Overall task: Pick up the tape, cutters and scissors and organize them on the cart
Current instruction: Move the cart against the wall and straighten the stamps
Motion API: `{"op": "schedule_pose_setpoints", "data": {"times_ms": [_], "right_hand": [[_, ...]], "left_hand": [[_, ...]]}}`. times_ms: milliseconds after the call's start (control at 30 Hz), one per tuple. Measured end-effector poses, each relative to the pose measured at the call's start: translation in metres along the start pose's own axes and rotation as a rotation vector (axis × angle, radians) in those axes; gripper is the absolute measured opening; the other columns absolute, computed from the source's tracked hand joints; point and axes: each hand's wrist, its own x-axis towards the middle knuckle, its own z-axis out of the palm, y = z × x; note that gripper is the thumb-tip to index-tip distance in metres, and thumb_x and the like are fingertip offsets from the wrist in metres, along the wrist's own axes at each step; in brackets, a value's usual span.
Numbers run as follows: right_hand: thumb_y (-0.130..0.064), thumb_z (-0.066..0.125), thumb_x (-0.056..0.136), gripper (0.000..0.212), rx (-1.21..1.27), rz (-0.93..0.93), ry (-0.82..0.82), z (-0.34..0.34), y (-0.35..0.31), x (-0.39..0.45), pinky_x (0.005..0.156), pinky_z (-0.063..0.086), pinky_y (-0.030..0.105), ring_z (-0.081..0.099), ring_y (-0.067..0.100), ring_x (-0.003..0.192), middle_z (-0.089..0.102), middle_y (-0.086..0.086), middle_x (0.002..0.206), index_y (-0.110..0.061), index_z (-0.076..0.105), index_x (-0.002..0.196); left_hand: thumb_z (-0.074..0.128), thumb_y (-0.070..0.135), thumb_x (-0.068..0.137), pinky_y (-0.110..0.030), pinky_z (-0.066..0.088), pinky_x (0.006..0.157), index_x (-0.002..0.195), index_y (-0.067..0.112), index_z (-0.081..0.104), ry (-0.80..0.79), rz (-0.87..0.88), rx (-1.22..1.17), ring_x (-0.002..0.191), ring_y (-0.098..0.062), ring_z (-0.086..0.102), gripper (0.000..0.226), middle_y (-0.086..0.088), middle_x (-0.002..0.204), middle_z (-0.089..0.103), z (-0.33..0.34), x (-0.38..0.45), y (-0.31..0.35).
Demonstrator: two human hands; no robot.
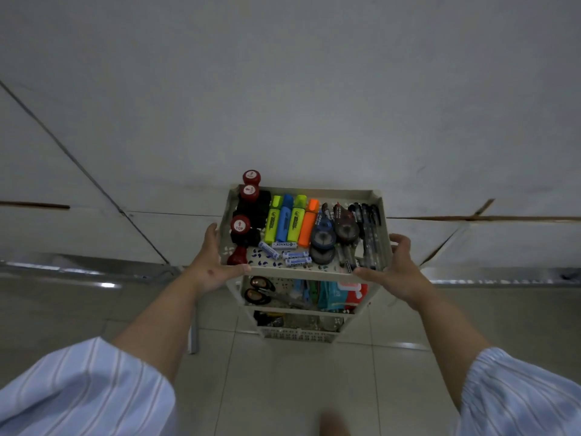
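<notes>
A beige three-tier cart (301, 192) stands against the white wall. My left hand (217, 262) grips the top tray's left front corner and my right hand (396, 269) grips its right front corner. The top tray holds correction-tape dispensers (323, 237), highlighters (290, 218), red-capped stamps (251, 193), pens (369, 228) and small batteries (294, 258). On the middle shelf lie scissors (262, 291) with dark handles, next to blue cutters (303, 292) and teal and red packets (342, 295). The bottom shelf's contents are dim.
The white wall rises directly behind the cart. Grey floor tiles (283, 372) spread in front. A thin grey bar (193, 335) lies on the floor left of the cart. A metal strip (78, 272) runs along the wall base.
</notes>
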Motion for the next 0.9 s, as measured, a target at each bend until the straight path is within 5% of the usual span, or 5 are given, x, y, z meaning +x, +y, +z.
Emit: {"op": "schedule_pose_setpoints", "data": {"times_ms": [233, 367, 500, 767, 900], "right_hand": [[-0.032, 0.087, 0.053, 0.092, -0.16, 0.065, -0.01, -0.007, -0.007, 0.004, 0.1, 0.043, 0.045, 0.042, 0.031, 0.12, 0.035, 0.012, 0.13, -0.026, 0.02, 0.117], [-0.045, 0.081, 0.059, 0.091, -0.273, 0.026, 0.319, 0.002, -0.026, 0.006, 0.105, 0.029, 0.049, 0.026, 0.036, 0.128, 0.025, 0.011, 0.139, -0.022, 0.028, 0.129], [-0.039, 0.075, 0.066, 0.067, -0.493, -0.161, 0.653, 0.042, -0.064, 0.01, 0.1, 0.03, 0.048, 0.034, 0.037, 0.123, 0.042, 0.015, 0.132, -0.016, 0.044, 0.121], [-0.033, 0.065, 0.078, 0.047, -0.739, -0.436, 0.228, 0.155, -0.109, 0.033, 0.089, 0.025, 0.041, 0.036, 0.025, 0.123, 0.055, -0.002, 0.129, -0.029, 0.05, 0.122], [-0.032, 0.06, 0.08, 0.041, -0.732, -0.445, 0.171, 0.178, -0.11, 0.044, 0.082, 0.027, 0.04, 0.039, 0.026, 0.116, 0.062, -0.002, 0.121, -0.029, 0.051, 0.12]], "left_hand": [[0.081, 0.02, 0.066, -0.034, 0.031, 0.106, 0.135, 0.024, 0.019, 0.033, 0.076, 0.089, 0.127, -0.019, 0.034, 0.093, -0.004, 0.142, 0.032, -0.004, -0.002, -0.003], [0.077, 0.028, 0.07, -0.029, 0.03, 0.101, 0.132, 0.016, 0.033, 0.165, 0.126, 0.15, 0.129, -0.024, 0.035, 0.077, -0.008, 0.14, 0.036, -0.009, 0.003, 0.005], [0.072, 0.033, 0.076, -0.026, 0.029, 0.093, 0.12, 0.013, 0.047, 0.282, 0.264, 0.273, 0.122, -0.024, 0.04, 0.055, -0.009, 0.13, 0.046, -0.024, 0.013, 0.014], [0.07, 0.043, 0.074, -0.025, 0.033, 0.086, 0.105, 0.018, 0.061, 0.137, 0.387, 0.357, 0.107, -0.018, 0.048, 0.041, -0.003, 0.107, 0.058, -0.04, 0.037, 0.019], [0.067, 0.047, 0.075, -0.027, 0.035, 0.081, 0.094, 0.02, 0.065, 0.101, 0.434, 0.324, 0.097, -0.015, 0.051, 0.033, 0.007, 0.093, 0.058, -0.043, 0.044, 0.022]]}}
